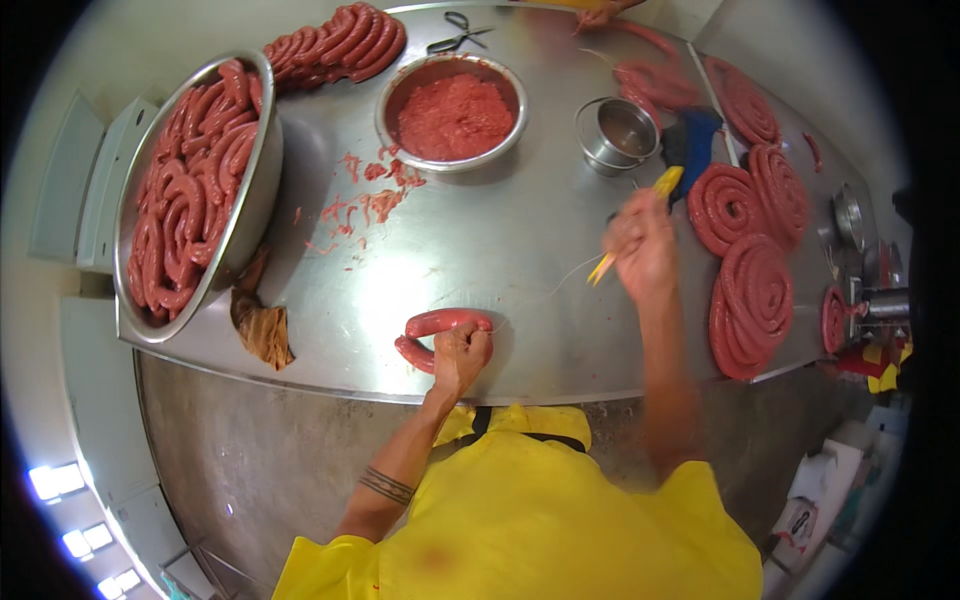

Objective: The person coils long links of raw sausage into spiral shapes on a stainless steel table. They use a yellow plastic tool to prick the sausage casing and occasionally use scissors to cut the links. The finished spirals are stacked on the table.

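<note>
My left hand (458, 355) is closed on the ends of a bent sausage link (437, 322) near the table's front edge, with thin string at them. Off to the right and higher, my right hand (645, 240) grips a long yellow object (668, 182), too unclear to name exactly, that sticks out at both ends of the fist. String runs between my two hands. A steel pot (625, 130) stands just beyond my right hand, beside a blue and black item (698, 145).
A large bowl of sausages (195, 190) and brown cloth (262, 325) lie left. Behind are piled links (340, 45), scissors (455, 35), a bowl of minced meat (450, 115), scraps (380, 190). Sausage coils (750, 300) and steel equipment (880, 305) line the right. A co-worker's hand (600, 15) is at the back.
</note>
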The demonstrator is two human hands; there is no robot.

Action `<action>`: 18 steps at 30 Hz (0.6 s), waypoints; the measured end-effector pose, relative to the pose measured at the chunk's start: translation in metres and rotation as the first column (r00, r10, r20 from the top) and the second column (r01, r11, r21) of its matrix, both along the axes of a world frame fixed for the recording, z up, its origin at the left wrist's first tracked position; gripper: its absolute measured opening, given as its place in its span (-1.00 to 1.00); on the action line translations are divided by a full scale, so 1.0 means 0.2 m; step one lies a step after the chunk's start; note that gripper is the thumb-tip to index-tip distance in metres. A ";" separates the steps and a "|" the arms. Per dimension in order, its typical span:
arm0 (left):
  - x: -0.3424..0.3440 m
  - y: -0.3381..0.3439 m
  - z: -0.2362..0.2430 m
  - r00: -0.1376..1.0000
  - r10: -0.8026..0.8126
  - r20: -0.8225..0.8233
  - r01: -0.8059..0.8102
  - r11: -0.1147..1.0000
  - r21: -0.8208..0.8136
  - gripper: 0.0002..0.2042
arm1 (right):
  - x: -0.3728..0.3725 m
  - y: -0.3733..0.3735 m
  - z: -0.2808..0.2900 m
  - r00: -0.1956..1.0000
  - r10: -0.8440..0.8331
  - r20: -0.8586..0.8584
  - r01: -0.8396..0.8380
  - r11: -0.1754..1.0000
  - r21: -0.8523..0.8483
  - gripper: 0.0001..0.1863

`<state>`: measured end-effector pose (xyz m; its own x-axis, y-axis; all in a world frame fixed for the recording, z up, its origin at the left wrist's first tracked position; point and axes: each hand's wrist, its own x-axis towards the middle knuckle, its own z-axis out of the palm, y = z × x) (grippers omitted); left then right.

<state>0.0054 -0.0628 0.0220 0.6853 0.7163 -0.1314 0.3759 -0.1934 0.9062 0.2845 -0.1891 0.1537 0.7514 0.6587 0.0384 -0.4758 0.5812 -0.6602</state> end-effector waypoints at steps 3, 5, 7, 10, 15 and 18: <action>0.03 -0.04 0.02 0.986 -0.023 -0.165 0.022 1.000 -0.010 -0.73 | 0.12 -0.23 -0.13 0.999 -0.008 0.047 0.018 0.973 -0.228 -0.69; 0.00 -0.05 0.04 0.987 -0.093 -0.131 0.098 0.995 0.030 -0.77 | 0.14 -0.36 -0.23 0.985 -0.142 0.100 0.164 0.951 -0.263 -0.70; -0.08 -0.07 0.05 0.983 -0.051 -0.178 0.080 0.984 0.161 -0.76 | 0.07 -0.47 -0.33 0.933 0.073 0.352 0.241 0.601 -0.762 -0.73; -0.24 -0.11 0.02 0.936 0.070 -0.345 -0.010 0.985 0.173 -0.54 | -0.12 -0.67 -0.46 0.477 0.667 0.572 0.348 0.455 -0.820 -0.78; -0.16 -0.15 -0.16 0.926 0.158 -0.342 -0.263 0.921 -0.286 -0.28 | -0.38 -0.97 -0.63 0.495 0.868 0.033 -0.025 0.052 -0.998 -0.72; 0.12 -0.01 -0.26 0.949 0.124 -0.290 -0.132 0.991 -0.010 -0.26 | -0.47 -1.00 -0.60 0.409 0.913 -0.003 -0.084 0.034 -0.996 -0.71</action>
